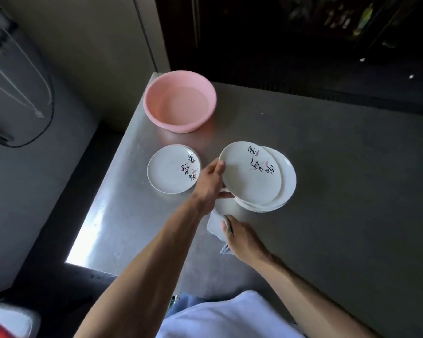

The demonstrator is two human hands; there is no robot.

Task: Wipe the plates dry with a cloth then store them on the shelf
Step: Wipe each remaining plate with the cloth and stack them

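My left hand (209, 181) grips the left rim of a white plate (250, 174) with black brush marks, tilted up off a stack of white plates (287, 176) on the steel table (340, 191). Just below the stack, my right hand (242, 236) holds a bunched white cloth (215, 225) against the table top. A second small pile of white plates (170, 169) with the same brush marks lies flat to the left of my left hand. No shelf is plainly in view.
A pink plastic basin (180, 101) holding water stands at the table's far left corner. The table's left edge drops to a dark floor gap beside a grey wall with cables (34, 113). Dark cabinets lie behind the table.
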